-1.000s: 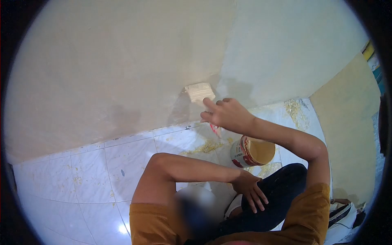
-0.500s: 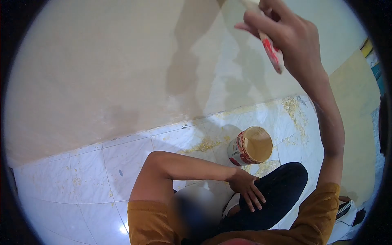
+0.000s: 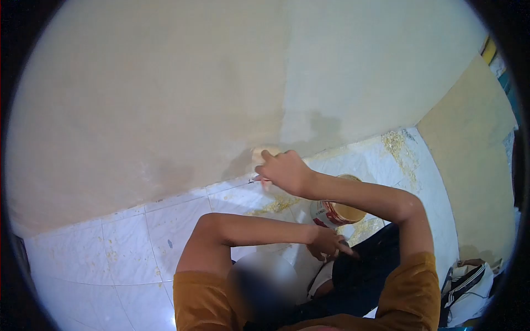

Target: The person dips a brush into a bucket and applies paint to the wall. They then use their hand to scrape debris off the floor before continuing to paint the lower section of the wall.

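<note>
My right hand (image 3: 286, 172) is closed around a paintbrush, low by the foot of the wall (image 3: 165, 99). The brush's pale, broad head (image 3: 260, 153) lies against the wall's lower part, and its handle is mostly hidden by my fingers. On my bent leg in dark trousers (image 3: 367, 254) rests my left hand (image 3: 327, 243), its fingers apart and holding nothing. Between my leg and the wall stands a paint bucket (image 3: 327, 214) with a red and white label and cream paint inside. My right forearm passes in front of part of its rim.
White marble-look tiles (image 3: 182, 220) cover the floor, with yellowish paint spatters (image 3: 276, 205) near the bucket and more by the corner. A beige wall or panel (image 3: 469, 143) rises at the right. A white and black bag (image 3: 469, 287) lies at lower right.
My right hand has come down and left with the paintbrush, from high on the wall to its foot. My left hand has shifted slightly on my leg.
</note>
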Demonstrator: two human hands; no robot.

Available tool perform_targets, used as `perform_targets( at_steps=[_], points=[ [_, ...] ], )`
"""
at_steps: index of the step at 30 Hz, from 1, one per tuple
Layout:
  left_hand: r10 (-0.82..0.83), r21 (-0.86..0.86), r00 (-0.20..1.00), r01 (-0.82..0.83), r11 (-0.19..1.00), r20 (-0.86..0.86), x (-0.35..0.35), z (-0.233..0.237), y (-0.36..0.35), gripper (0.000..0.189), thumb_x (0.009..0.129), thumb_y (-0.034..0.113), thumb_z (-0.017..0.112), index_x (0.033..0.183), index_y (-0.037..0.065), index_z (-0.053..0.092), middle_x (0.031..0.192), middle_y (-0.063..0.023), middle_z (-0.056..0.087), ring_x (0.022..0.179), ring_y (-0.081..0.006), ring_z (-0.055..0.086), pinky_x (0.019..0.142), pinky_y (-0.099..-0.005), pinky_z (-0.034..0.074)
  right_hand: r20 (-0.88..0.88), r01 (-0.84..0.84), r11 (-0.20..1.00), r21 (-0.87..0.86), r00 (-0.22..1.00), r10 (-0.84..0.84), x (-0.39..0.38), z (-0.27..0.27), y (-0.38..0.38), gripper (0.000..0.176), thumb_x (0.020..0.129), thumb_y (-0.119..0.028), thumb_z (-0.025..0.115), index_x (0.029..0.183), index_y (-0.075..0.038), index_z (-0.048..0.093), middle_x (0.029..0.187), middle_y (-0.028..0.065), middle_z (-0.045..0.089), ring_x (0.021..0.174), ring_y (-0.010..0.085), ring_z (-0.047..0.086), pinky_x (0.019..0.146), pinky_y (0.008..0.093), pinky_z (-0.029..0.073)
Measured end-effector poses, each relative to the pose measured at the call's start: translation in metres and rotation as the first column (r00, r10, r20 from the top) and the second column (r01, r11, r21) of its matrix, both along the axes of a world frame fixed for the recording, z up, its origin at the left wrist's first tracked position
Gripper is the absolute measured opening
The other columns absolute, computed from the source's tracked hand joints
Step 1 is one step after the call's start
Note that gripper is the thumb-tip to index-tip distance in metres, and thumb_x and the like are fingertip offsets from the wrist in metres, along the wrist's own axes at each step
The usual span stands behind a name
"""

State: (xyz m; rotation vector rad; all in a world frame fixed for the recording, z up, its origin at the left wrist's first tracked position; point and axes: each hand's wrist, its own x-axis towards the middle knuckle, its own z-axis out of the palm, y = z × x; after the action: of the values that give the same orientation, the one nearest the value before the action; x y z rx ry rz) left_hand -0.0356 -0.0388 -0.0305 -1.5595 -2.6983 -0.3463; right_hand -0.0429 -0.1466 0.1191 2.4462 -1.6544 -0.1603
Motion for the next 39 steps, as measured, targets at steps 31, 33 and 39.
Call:
perform_targets(
  at_steps=[31,33,39],
  points=[
    [0.692,-0.553,-0.137,-0.716,0.425,0.709,0.14,0.18,0.012,0.063,0.096,0.055,0.053,0.122,-0.002,0.058,0.111,-0.0231,0.067,0.114,-0.0384,0.06,0.105,-0.0481,0.04,0.931,0.768,0.638,0.06,-0.274,0.242,-0.021,-0.205,0.008,0.01,0.095,-0.005,0.065,0.094,0.004,0.066,0.081,0.0106,0.064,0.067,0.0167,0.059,0.064,0.0279,0.046],
    [0.861,-0.645,-0.116,-0.713,0.274,0.495,0.149,0.153,0.018,0.064,0.098,0.054,0.052,0.127,-0.002,0.056,0.116,-0.0238,0.066,0.117,-0.0387,0.058,0.104,-0.0471,0.041,0.939,0.771,0.634,0.061,-0.26,0.225,-0.027,-0.175,0.004,0.008,0.094,-0.004,0.065,0.093,0.004,0.066,0.079,0.011,0.064,0.066,0.0175,0.058,0.062,0.0282,0.046],
    [0.88,-0.406,-0.087,-0.905,0.125,0.467,0.166,0.186,-0.006,0.071,0.098,0.052,0.052,0.146,0.0,0.043,0.12,-0.0228,0.064,0.122,-0.0397,0.056,0.108,-0.0463,0.039,0.859,0.721,0.663,-0.203,-0.194,0.474,-0.031,-0.051,0.004,0.005,0.086,0.008,0.063,0.088,0.003,0.062,0.075,0.0112,0.061,0.063,0.0207,0.058,0.058,0.0304,0.045]
  ],
)
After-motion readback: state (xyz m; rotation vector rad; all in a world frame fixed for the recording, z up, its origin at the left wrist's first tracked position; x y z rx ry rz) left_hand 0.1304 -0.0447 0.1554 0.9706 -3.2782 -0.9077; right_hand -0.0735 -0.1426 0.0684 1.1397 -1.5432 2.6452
